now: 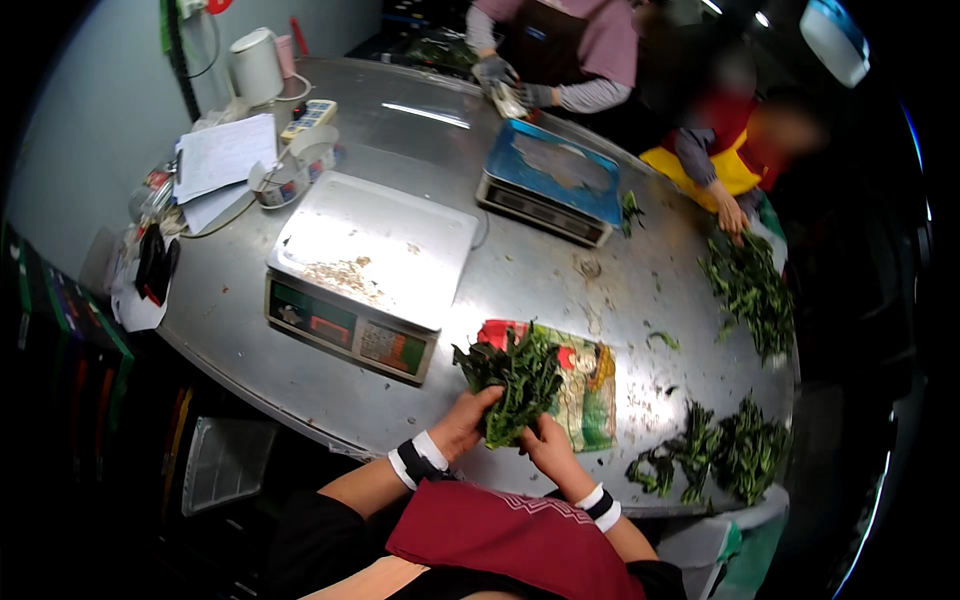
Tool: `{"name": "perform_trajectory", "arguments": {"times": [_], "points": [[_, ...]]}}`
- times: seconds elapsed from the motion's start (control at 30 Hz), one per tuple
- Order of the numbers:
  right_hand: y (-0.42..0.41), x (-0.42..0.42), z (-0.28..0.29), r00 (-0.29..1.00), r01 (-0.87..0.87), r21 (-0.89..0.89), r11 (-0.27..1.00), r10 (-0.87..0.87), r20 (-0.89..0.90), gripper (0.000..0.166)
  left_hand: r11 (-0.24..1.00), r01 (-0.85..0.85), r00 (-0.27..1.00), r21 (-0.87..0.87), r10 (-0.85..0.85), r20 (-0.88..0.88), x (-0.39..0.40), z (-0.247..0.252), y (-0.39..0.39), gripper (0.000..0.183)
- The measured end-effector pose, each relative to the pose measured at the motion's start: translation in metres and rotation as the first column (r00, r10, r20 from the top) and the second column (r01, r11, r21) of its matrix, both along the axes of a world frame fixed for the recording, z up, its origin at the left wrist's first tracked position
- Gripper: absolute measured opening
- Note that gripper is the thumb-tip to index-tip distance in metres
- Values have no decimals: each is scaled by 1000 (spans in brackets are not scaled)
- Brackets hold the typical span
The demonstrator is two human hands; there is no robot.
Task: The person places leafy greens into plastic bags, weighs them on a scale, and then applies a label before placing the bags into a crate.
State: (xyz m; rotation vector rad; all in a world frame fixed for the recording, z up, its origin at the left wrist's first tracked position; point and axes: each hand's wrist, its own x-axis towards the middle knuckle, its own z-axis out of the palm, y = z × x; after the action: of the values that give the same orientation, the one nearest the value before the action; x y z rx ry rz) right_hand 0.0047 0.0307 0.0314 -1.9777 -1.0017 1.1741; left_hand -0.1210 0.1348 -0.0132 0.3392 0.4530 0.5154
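A bunch of dark green leafy vegetables (517,382) is held between my two hands over the near edge of the metal table. My left hand (469,424) grips its left side, with the thumb lying across the leaves. My right hand (549,444) has its fingers on the lower right of the bunch. Beneath the greens lies a colourful printed plastic sack (589,397), partly covered by them. To the left of my hands stands a digital weighing scale (375,247) with a bare metal pan, scattered with brown debris.
More leafy greens (750,450) are piled at the right near corner. A co-worker's hand (731,210) touches another heap (754,292). A second scale with a blue tray (555,165) stands before a gloved person. Papers (225,157), a power strip (311,120) and an electric kettle (256,67) lie left.
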Motion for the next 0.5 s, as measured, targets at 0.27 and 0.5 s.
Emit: {"name": "perform_trajectory", "arguments": {"times": [0.27,0.5], "points": [[-4,5,29,929,65,249,966,32,-369,32,995,96,989,9,-96,116,-4,40,23,45],[-24,9,17,959,-12,268,963,87,-269,24,902,-199,952,383,271,-144,-56,104,139,37]]}}
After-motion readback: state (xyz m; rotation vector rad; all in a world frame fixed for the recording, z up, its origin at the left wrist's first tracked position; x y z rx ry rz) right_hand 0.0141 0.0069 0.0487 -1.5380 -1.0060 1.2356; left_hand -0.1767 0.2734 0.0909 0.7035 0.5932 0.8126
